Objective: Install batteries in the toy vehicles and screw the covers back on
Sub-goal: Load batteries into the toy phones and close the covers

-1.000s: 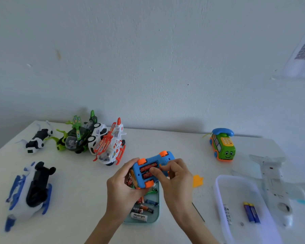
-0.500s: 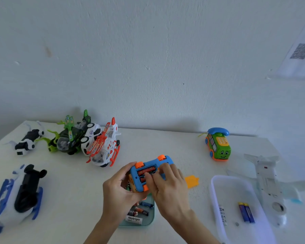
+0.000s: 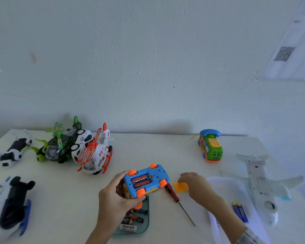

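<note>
Left hand point(image 3: 115, 196) cradles upturned blue toy car point(image 3: 146, 180), batteries seated; right hand point(image 3: 195, 184) fingertips pinching small orange cover point(image 3: 180, 187), likely light, rigid plastic, best gripped by its edges

"Heybright" on battery point(image 3: 128, 227).

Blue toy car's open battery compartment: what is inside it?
Inside the blue toy car, which the left hand holds upside down, two red batteries lie side by side. Their contacts cannot be made out.
</note>
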Available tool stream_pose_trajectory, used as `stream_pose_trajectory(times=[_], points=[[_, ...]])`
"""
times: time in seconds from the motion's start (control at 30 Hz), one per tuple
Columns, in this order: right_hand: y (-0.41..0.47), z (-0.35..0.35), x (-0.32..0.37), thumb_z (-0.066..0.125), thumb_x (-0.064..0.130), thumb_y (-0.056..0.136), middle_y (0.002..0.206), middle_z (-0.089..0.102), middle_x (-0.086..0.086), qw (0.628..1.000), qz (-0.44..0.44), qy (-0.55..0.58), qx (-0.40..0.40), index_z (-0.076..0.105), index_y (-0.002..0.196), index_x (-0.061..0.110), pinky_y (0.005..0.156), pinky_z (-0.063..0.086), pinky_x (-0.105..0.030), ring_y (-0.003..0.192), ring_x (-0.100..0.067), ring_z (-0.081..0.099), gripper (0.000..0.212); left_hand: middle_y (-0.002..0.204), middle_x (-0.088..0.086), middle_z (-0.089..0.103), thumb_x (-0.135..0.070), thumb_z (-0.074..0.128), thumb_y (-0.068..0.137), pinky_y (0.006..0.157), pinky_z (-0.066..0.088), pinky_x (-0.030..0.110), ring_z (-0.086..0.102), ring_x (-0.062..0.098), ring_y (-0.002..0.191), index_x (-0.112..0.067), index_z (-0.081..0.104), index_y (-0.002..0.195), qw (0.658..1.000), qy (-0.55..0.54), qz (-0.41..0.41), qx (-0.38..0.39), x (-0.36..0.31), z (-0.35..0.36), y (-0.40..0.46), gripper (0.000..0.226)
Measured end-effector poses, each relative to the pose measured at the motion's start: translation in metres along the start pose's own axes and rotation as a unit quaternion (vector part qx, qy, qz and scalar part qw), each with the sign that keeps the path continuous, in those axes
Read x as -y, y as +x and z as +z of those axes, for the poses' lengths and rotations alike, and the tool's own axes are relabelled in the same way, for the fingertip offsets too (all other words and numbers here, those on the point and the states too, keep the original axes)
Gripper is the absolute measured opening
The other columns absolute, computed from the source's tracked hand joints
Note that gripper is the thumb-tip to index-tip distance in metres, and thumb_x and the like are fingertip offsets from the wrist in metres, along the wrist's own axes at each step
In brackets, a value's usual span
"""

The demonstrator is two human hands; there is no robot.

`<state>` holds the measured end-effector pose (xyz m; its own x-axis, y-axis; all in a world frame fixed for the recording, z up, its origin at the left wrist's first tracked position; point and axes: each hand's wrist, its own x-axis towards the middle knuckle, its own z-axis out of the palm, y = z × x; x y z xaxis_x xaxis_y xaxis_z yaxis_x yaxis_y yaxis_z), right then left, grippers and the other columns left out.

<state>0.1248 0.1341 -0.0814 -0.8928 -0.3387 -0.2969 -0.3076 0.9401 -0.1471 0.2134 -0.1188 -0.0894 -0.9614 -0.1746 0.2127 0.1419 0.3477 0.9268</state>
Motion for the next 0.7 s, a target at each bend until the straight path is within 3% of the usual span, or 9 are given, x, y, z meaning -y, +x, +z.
stream_pose_trajectory(times=[0.1, 0.17, 0.23, 0.37, 0.47, 0.57, 0.7], points=[[0.002, 0.006, 0.000, 0.042, -0.012, 0.081, 0.135, 0.051, 0.002, 1.000, 0.006, -0.020, 0.008, 0.050, 0.134, 0.023, 0.101, 0.040, -0.031, 0.124, -0.020, 0.048, 0.064, 0.096, -0.015, 0.070, -0.026, 0.095, 0.046, 0.070, 0.059, 0.026, 0.069, 0.010, 0.088, -0.024, 0.065, 0.114, 1.000, -0.007, -0.003, 0.009, -0.003, 0.001, -0.001, 0.075], [0.003, 0.008, 0.000, 0.042, -0.011, 0.080, 0.127, 0.055, -0.002, 0.999, 0.005, -0.039, -0.003, 0.053, 0.128, 0.019, 0.093, 0.044, -0.030, 0.115, -0.021, 0.052, 0.058, 0.099, -0.013, 0.070, -0.053, 0.091, 0.041, 0.075, 0.060, 0.029, 0.069, 0.012, 0.091, -0.021, 0.065, 0.118, 1.000, -0.016, -0.013, 0.012, -0.006, 0.001, -0.001, 0.087], [0.002, 0.009, 0.002, 0.042, -0.011, 0.081, 0.118, 0.056, -0.004, 0.998, 0.012, -0.048, -0.025, 0.054, 0.122, 0.015, 0.082, 0.043, -0.030, 0.107, -0.022, 0.052, 0.050, 0.099, -0.014, 0.071, -0.065, 0.086, 0.038, 0.076, 0.060, 0.031, 0.069, 0.013, 0.092, -0.020, 0.064, 0.119, 0.999, -0.024, -0.018, 0.015, -0.008, 0.002, -0.002, 0.095], [-0.003, 0.001, 0.002, 0.052, 0.008, 0.085, 0.112, 0.059, -0.005, 0.997, 0.057, -0.010, -0.048, 0.055, 0.118, 0.014, 0.077, 0.045, -0.029, 0.101, -0.021, 0.055, 0.034, 0.102, -0.012, 0.071, -0.062, 0.088, 0.039, 0.080, 0.059, 0.037, 0.068, 0.015, 0.097, -0.023, 0.064, 0.118, 0.999, -0.029, -0.021, 0.026, -0.010, 0.001, -0.001, 0.092], [-0.011, -0.020, 0.004, 0.054, 0.015, 0.087, 0.116, 0.058, -0.003, 0.989, 0.071, 0.072, -0.112, 0.054, 0.123, 0.017, 0.079, 0.045, -0.027, 0.100, -0.019, 0.055, 0.036, 0.102, -0.009, 0.072, -0.058, 0.090, 0.040, 0.081, 0.058, 0.039, 0.068, 0.018, 0.098, -0.026, 0.065, 0.117, 0.998, -0.034, -0.028, 0.034, -0.011, 0.000, 0.000, 0.087], [-0.022, -0.045, 0.014, 0.053, 0.016, 0.092, 0.121, 0.058, 0.004, 0.966, 0.037, 0.115, -0.228, 0.055, 0.125, 0.020, 0.082, 0.047, -0.031, 0.103, -0.017, 0.054, 0.033, 0.101, -0.008, 0.072, -0.050, 0.092, 0.038, 0.082, 0.058, 0.037, 0.069, 0.017, 0.096, -0.025, 0.066, 0.115, 0.998, -0.039, -0.040, 0.042, -0.014, 0.000, 0.000, 0.085], [-0.040, -0.067, 0.043, 0.053, 0.013, 0.094, 0.126, 0.055, 0.012, 0.960, -0.046, 0.146, -0.233, 0.055, 0.123, 0.025, 0.086, 0.045, -0.031, 0.112, -0.014, 0.049, 0.032, 0.102, -0.008, 0.073, -0.043, 0.092, 0.038, 0.084, 0.058, 0.038, 0.069, 0.017, 0.096, -0.022, 0.066, 0.115, 0.996, -0.046, -0.047, 0.056, -0.016, 0.003, 0.000, 0.084]])
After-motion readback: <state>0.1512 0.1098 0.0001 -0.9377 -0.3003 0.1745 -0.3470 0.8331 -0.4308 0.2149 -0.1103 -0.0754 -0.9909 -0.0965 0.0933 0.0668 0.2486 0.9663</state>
